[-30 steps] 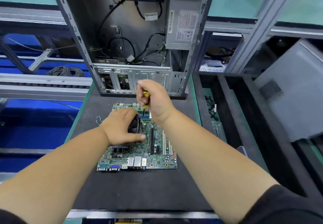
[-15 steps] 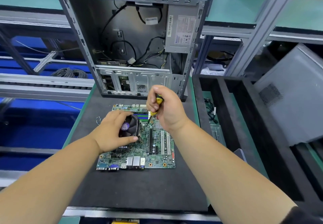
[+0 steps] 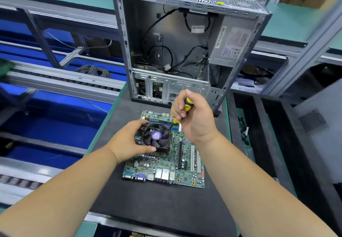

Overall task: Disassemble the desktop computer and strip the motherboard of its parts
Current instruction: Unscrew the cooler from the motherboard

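The motherboard (image 3: 166,159) lies flat on the worktop (image 3: 148,207), near the open case (image 3: 185,48). The left hand (image 3: 129,142) grips its cooler fan (image 3: 156,137); the right hand (image 3: 194,118) holds a screwdriver (image 3: 182,113), tip at the fan's far right corner.

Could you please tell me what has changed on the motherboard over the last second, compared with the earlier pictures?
The left hand, which lay over the cooler fan, has slid to its left side, uncovering the blades and purple hub while keeping hold. The right hand has kept its grip on the yellow screwdriver, tip at the fan's far right corner. The motherboard and open computer case have not moved.
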